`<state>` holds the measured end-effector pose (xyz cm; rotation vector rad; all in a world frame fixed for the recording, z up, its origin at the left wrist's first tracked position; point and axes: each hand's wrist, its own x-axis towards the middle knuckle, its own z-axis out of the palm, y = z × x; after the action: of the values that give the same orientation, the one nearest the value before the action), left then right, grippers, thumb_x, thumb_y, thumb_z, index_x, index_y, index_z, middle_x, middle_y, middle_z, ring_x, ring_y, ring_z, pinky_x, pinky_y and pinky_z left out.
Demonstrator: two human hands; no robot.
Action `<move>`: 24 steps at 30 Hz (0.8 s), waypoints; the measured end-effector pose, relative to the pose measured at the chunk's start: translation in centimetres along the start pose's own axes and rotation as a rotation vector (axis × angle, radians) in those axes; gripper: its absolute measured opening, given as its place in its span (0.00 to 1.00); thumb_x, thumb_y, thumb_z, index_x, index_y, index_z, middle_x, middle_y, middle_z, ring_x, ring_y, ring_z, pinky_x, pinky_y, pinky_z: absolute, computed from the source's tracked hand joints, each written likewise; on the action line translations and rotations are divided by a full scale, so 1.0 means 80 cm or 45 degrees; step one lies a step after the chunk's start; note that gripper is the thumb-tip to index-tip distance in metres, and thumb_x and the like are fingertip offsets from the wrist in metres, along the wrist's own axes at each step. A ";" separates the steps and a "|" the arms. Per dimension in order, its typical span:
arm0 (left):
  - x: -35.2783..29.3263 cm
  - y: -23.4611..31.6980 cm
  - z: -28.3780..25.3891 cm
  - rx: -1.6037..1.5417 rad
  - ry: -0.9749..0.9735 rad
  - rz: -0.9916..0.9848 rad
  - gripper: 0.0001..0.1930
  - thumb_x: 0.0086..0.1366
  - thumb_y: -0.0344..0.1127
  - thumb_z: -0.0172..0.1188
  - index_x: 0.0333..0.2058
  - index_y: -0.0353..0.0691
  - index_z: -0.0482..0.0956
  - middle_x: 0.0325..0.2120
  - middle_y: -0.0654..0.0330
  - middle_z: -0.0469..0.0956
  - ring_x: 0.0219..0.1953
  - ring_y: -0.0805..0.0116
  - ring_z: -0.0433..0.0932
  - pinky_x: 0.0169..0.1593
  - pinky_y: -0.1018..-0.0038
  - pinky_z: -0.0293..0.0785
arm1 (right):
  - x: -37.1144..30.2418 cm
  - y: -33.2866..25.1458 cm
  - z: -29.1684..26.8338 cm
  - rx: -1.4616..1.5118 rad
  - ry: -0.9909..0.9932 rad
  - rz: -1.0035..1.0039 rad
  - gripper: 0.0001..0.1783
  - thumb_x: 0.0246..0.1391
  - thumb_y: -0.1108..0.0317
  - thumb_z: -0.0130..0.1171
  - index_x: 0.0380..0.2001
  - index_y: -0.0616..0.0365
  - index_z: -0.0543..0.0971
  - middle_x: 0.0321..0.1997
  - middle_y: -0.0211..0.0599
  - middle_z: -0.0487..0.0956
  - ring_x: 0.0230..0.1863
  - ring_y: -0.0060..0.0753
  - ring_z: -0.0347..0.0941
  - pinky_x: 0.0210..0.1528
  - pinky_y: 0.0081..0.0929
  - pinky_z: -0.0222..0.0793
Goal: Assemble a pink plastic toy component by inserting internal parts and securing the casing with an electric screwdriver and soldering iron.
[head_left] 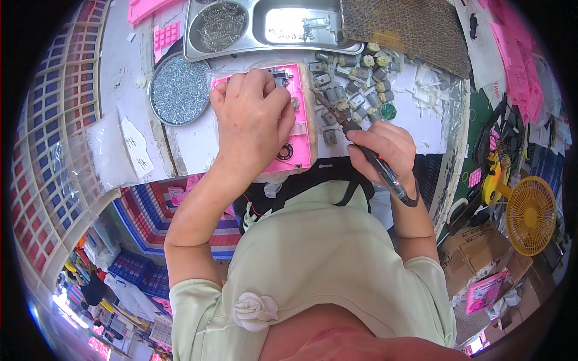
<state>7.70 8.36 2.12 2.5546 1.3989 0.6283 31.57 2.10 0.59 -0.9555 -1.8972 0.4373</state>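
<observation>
A pink plastic casing (306, 135) lies on a pale pad in front of me, with a dark mechanism (280, 77) near its far edge and a black ring (285, 151) at its near end. My left hand (250, 114) rests over its left side, fingers curled down and pressed together; what they pinch is hidden beneath them. In my right hand (385, 150) is a dark-handled soldering iron (374, 161) with a small red light. Its worn metal shaft points up and left, the tip just beside the casing's right edge.
Several small motors (355, 90) lie heaped right of the casing, near white plastic parts (428, 90). A round dish of screws (180, 90) stands at the left. Behind is a metal tray (256, 45) with small parts. A yellow fan (530, 215) is at far right.
</observation>
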 end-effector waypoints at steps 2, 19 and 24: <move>-0.002 -0.002 -0.001 -0.017 -0.010 -0.005 0.07 0.53 0.37 0.70 0.27 0.46 0.81 0.36 0.63 0.72 0.42 0.60 0.71 0.46 0.60 0.58 | 0.000 0.000 0.000 0.003 0.000 0.000 0.21 0.38 0.83 0.70 0.40 0.61 0.82 0.17 0.31 0.70 0.15 0.32 0.66 0.18 0.27 0.59; -0.040 -0.079 -0.068 0.074 -0.420 -0.159 0.11 0.61 0.33 0.68 0.39 0.37 0.78 0.36 0.55 0.78 0.39 0.52 0.79 0.42 0.60 0.75 | 0.022 0.003 0.009 0.006 0.010 -0.073 0.20 0.41 0.81 0.70 0.41 0.61 0.82 0.18 0.32 0.72 0.16 0.32 0.67 0.18 0.26 0.60; -0.028 -0.093 -0.061 -0.036 -0.297 -0.021 0.08 0.59 0.29 0.68 0.35 0.36 0.79 0.32 0.54 0.76 0.37 0.52 0.78 0.41 0.60 0.75 | 0.028 0.000 0.009 -0.004 0.009 -0.090 0.19 0.42 0.81 0.70 0.42 0.61 0.82 0.18 0.32 0.72 0.15 0.32 0.67 0.18 0.27 0.60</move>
<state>-1.18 10.30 3.38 2.4963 1.3206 0.3314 30.35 3.91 1.51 -0.8880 -1.9195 0.3886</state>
